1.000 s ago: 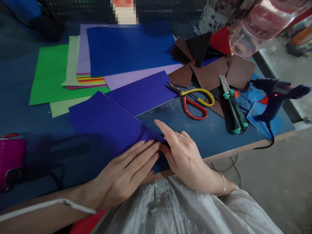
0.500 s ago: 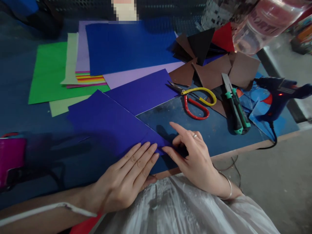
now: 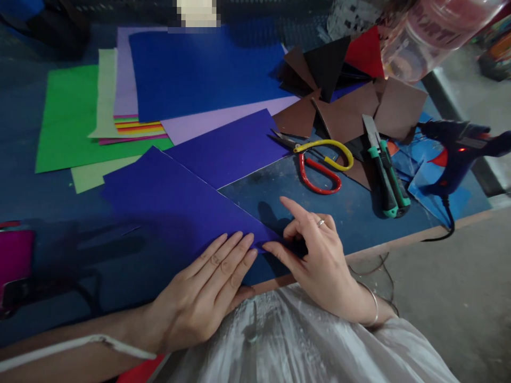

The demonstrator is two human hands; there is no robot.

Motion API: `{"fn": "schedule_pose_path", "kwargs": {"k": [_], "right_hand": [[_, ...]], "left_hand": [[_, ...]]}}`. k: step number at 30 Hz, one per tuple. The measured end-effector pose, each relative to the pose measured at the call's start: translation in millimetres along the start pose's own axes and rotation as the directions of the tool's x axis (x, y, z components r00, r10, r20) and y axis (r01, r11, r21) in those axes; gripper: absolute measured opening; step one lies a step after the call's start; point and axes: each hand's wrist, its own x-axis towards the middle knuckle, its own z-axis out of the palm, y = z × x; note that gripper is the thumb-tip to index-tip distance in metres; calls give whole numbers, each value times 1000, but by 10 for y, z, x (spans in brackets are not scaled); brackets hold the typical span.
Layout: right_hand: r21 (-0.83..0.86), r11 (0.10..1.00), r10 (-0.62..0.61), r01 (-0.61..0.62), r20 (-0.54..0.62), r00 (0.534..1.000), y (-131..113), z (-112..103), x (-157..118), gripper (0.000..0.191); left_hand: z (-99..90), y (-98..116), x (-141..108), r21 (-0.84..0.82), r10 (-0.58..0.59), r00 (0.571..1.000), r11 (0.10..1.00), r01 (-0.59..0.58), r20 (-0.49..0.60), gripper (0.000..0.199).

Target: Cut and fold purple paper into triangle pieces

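A dark violet-blue sheet of paper (image 3: 171, 197) lies slantwise on the table, its narrow corner pointing to the right. My left hand (image 3: 211, 287) rests flat on its near edge, fingers stretched out side by side. At the narrow corner is my right hand (image 3: 313, 250), thumb on the near side and curled fingers on the far side, with the corner between them. Its index finger is raised and points away. The corner's very tip is hidden by these fingers. Under the sheet's far edge lies a second violet-blue piece (image 3: 231, 146).
Yellow-and-red-handled scissors (image 3: 319, 165), a green-black utility knife (image 3: 386, 175) and a glue gun (image 3: 455, 154) with a lit red light lie right. Brown scraps (image 3: 351, 114) and a clear plastic jar (image 3: 419, 42) stand behind. Stacked coloured sheets (image 3: 207, 74) lie far left, a magenta object (image 3: 16, 255) near left.
The view has shifted slightly, so the things on the table appear a little further left and up. Both hands keep nearly the same pose on the sheet.
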Motion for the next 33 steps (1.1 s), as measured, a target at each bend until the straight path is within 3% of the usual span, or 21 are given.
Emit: {"fn": "schedule_pose_path", "kwargs": {"k": [14,33], "right_hand": [[-10,999,31,-31,33,999,-24,-21,40,51],[2,1000,-10,10,34,999,-9,-24,51,49]], "left_hand": [[-3,-29,35,-71,-35,999,997,35,2,53],[-89,27,6,57,-15,1000,998,15,8,46]]}}
